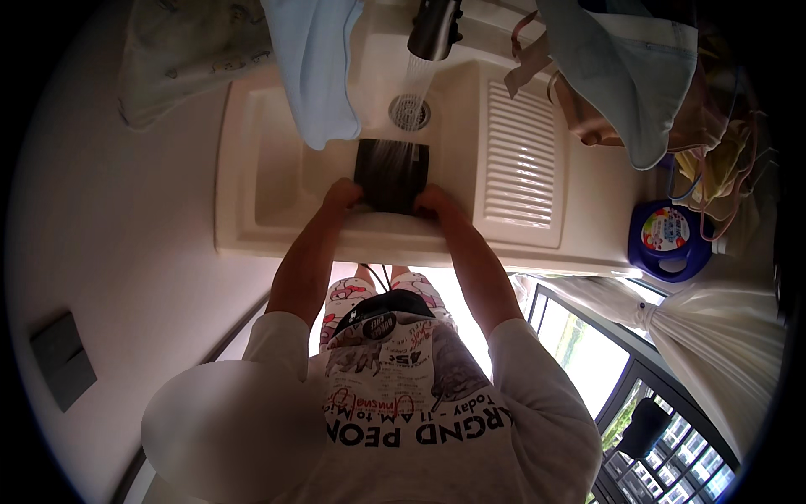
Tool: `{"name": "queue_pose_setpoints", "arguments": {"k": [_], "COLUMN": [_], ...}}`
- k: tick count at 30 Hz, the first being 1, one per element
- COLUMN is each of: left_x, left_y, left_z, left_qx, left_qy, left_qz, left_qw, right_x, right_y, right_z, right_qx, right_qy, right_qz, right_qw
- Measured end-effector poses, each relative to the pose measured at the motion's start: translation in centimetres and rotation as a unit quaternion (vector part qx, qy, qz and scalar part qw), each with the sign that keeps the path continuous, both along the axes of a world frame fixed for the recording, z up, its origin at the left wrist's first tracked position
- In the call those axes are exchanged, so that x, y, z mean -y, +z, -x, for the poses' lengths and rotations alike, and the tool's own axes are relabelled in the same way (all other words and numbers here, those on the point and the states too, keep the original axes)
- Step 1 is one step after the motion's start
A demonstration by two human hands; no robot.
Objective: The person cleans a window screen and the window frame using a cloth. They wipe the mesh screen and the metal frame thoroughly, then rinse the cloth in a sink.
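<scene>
Hands gripping flat dark rectangular cloth, ridged white sink

Detergent jug: blue, rounded, right of the sink
Jug label: round, white with red and blue
Count: 1 package

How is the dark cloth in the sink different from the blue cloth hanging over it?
The dark cloth is nearly black, held stretched by both hands under the running tap; the blue cloth is pale, hangs loose and nobody touches it. The dark one is under the water; the blue one is beside the stream. Both are fabric over the sink.
</scene>
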State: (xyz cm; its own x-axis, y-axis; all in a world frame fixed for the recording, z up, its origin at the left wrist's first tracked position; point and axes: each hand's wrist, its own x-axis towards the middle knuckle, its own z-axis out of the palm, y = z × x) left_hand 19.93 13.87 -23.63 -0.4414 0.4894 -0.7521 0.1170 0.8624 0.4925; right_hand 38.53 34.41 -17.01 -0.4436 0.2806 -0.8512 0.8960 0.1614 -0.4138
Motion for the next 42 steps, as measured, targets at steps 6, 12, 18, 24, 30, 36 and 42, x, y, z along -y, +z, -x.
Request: {"name": "queue_pose_setpoints", "arguments": {"k": [6, 12, 18, 24, 30, 36, 42], "left_x": [1.6, 2.2, -1.4, -3.8, -4.0, -5.6, -7.5], "left_y": [7.7, 8.9, 8.2, 6.8, 4.5, 8.3, 7.9], "left_z": [1.9, 4.2, 1.9, -1.6, -1.6, -1.1, -0.6], "left_qx": [0.204, 0.280, -0.050, -0.397, -0.417, -0.199, 0.514], "left_qy": [0.159, 0.219, 0.289, -0.195, -0.279, -0.120, 0.561], "left_qz": [-0.049, -0.063, -0.145, -0.095, -0.028, 0.019, -0.314], "left_qw": [0.965, 0.932, 0.945, 0.892, 0.865, 0.973, 0.567], "right_x": [-2.3, -2.9, -2.8, 0.9, 0.6, -1.9, -0.1], "right_y": [4.5, 5.5, 2.6, 0.5, -3.2, -2.1, 5.3], "right_z": [-1.1, 0.9, 2.6, 2.9, 1.5, 1.0, 3.0], "right_qx": [-0.138, -0.167, -0.157, -0.199, -0.180, -0.141, -0.232], "right_qy": [-0.136, -0.179, -0.114, 0.177, 0.225, 0.145, 0.117], "right_qz": [0.087, 0.077, -0.163, -0.351, -0.348, -0.182, -0.180], "right_qw": [0.977, 0.967, 0.967, 0.898, 0.892, 0.962, 0.949]}}
